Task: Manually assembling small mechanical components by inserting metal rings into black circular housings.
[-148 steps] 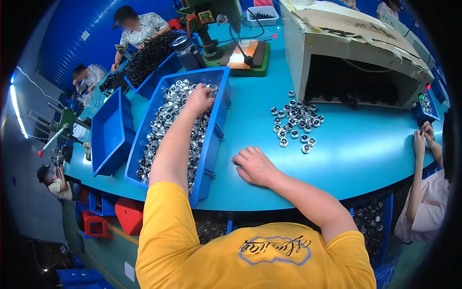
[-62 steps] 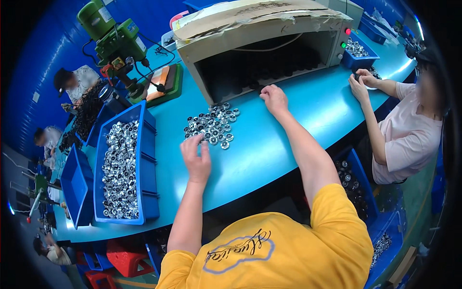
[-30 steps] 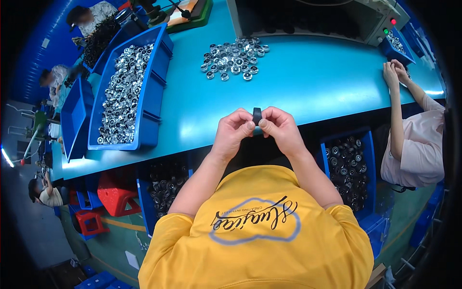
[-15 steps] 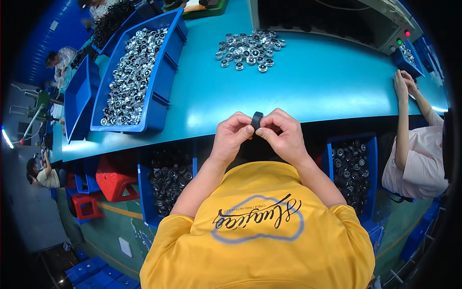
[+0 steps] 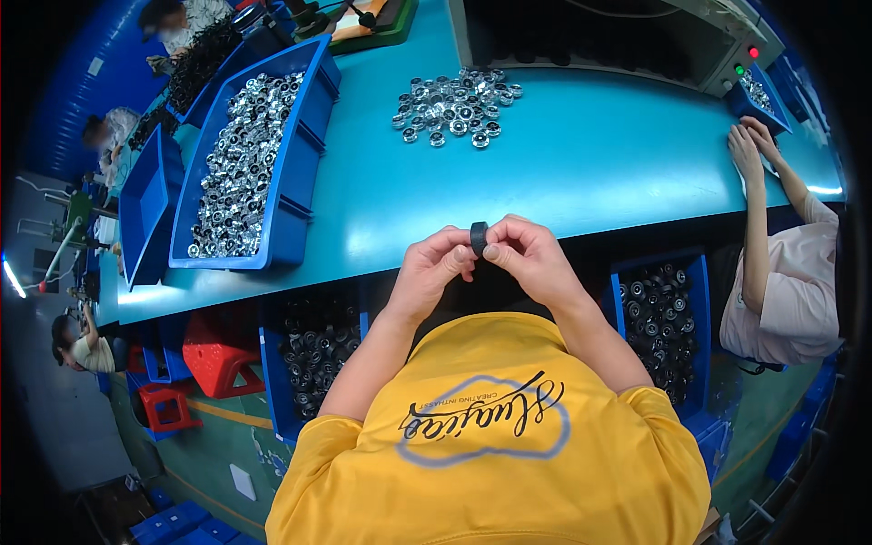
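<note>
A small black wheel (image 5: pixel 479 238), seen edge-on, is held up between my two hands just over the near edge of the table. My right hand (image 5: pixel 534 262) pinches it from the right with thumb and fingers. On its other side, the curled fingers of my left hand (image 5: pixel 431 272) reach the wheel, the thumb lower and a little off it. Beyond my hands, a loose heap of clear round parts with dark centres (image 5: pixel 463 104) lies on the turquoise table (image 5: pixel 391 195).
At left stands a blue bin (image 5: pixel 295 204) full of clear parts, beside another blue bin (image 5: pixel 150 204). Blue bins of black wheels (image 5: pixel 313 354) (image 5: pixel 658 318) flank me below the table. A machine (image 5: pixel 581 32) stands at the back. A co-worker's hands (image 5: pixel 749 150) are at right.
The wheel has turned more upright between my fingers and my left thumb has drawn away from it. The whole view has shifted slightly.
</note>
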Available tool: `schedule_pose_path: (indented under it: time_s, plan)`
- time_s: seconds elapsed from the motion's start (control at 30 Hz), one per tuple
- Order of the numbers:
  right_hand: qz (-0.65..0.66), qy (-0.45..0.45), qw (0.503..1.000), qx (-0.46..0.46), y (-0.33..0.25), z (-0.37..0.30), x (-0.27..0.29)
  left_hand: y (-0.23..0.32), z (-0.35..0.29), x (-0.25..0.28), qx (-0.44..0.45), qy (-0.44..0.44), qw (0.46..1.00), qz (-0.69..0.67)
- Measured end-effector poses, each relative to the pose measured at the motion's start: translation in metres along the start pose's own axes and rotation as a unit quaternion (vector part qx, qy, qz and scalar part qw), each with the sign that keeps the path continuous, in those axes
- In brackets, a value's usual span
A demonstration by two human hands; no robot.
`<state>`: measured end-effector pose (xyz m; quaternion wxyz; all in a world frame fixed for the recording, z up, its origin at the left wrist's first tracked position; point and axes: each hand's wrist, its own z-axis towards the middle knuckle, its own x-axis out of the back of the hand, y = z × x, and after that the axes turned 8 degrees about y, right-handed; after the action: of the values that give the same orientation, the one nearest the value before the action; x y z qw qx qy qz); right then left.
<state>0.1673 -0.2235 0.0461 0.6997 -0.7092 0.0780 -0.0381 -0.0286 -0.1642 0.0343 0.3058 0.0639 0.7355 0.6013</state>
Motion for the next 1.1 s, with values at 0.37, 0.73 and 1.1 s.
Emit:
schedule_pose_path:
  time_s: [0.37, 0.73, 1.1]
  plan:
    - [0.111, -0.016, 0.984, -0.142, -0.005, -0.003, 0.000, -0.007, 0.010, -0.005, -0.105, 0.024, 0.987, 0.122]
    - [-0.034, 0.062, 0.995, 0.072, -0.006, -0.004, 0.005, -0.021, 0.015, -0.026, 0.031, 0.050, 0.992, -0.109]
    - [-0.031, 0.061, 0.997, 0.047, 0.010, 0.006, 0.011, -0.033, 0.024, -0.015, -0.082, 0.056, 0.995, 0.026]
